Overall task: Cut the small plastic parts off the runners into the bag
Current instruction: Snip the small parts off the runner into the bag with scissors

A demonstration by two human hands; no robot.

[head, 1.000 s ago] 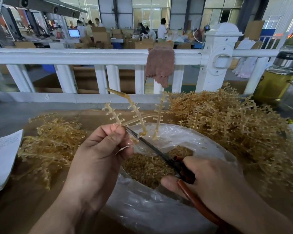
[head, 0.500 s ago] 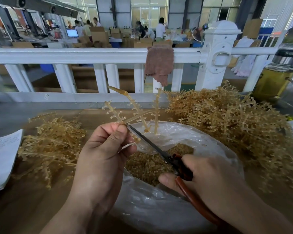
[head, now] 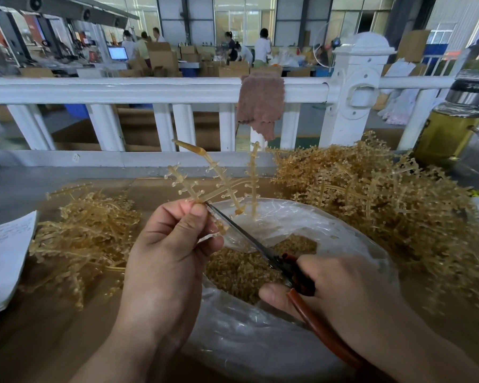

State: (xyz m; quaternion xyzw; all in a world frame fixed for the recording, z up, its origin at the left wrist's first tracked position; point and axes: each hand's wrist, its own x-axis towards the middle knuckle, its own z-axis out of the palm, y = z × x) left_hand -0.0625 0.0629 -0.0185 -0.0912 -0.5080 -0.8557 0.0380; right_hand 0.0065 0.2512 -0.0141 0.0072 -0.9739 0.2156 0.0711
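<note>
My left hand point(head: 169, 244) pinches an amber plastic runner point(head: 221, 183) with small parts on its branches and holds it upright over the clear plastic bag point(head: 260, 341). My right hand point(head: 343, 294) grips red-handled scissors point(head: 260, 244). Their blades lie against the runner branch right at my left fingertips. Cut amber parts point(head: 241, 269) lie heaped inside the bag.
A large pile of runners point(head: 385, 205) lies to the right of the bag, a smaller pile of runners point(head: 86, 233) to the left. White paper point(head: 3, 258) sits at the left edge. A yellow-filled bottle point(head: 451, 125) stands far right. A white railing point(head: 150, 89) with a brown cloth point(head: 260, 103) runs behind.
The scissor tips have slid up along the runner branch toward my left fingertips. Both hands have barely shifted otherwise.
</note>
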